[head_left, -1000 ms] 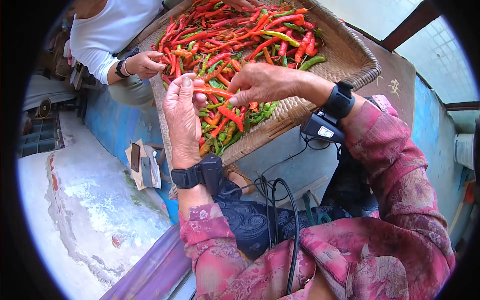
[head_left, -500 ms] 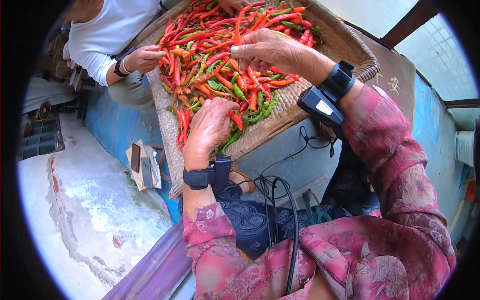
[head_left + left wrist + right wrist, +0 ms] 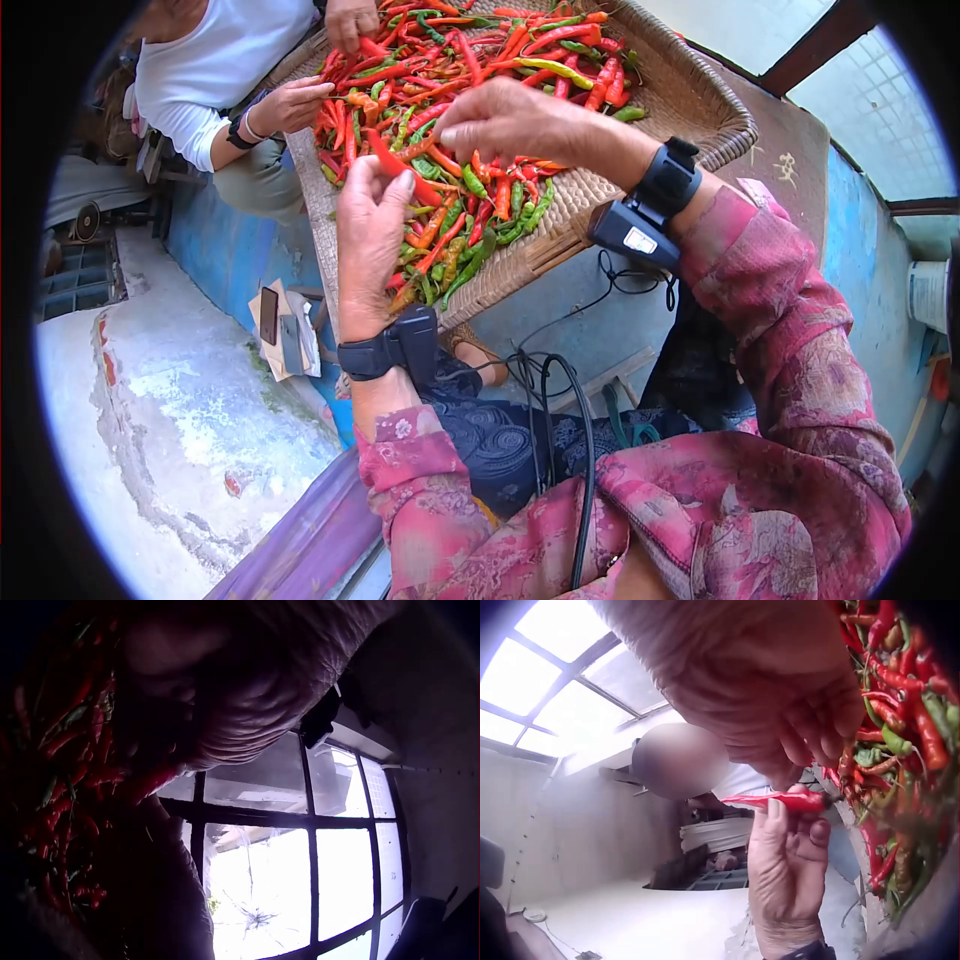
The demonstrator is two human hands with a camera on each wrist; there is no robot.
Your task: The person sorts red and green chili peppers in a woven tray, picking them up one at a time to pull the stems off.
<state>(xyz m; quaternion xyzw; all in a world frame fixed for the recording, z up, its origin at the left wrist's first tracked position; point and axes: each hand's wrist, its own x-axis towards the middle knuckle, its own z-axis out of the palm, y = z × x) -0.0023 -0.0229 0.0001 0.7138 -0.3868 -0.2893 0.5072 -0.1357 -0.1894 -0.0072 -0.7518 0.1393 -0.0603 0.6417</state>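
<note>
My left hand point(image 3: 370, 240) pinches a red chili point(image 3: 392, 165) between thumb and fingers, above the near-left part of the heap of red and green chilies point(image 3: 470, 215). In the right wrist view that chili point(image 3: 795, 802) lies across the fingers of my left hand point(image 3: 787, 870), its dark stem end toward the heap. My right hand point(image 3: 540, 125) hovers just right of it, palm down and fingers loosely bent. Nothing shows between the fingers of my right hand point(image 3: 780, 682) there. The left wrist view is dark, with part of the red chili point(image 3: 154, 782) beside my hand.
The chilies lie in a large woven tray point(image 3: 690, 135). Across its left side, another person in a white top point(image 3: 225, 70) has both hands at the heap. Black cables point(image 3: 550, 390) hang below the near edge, and a phone on papers point(image 3: 270, 315) is at lower left.
My left hand has risen from the heap with a red chili in its pinch. My right hand has moved slightly down and left; the red chili upright at it earlier is no longer there.
</note>
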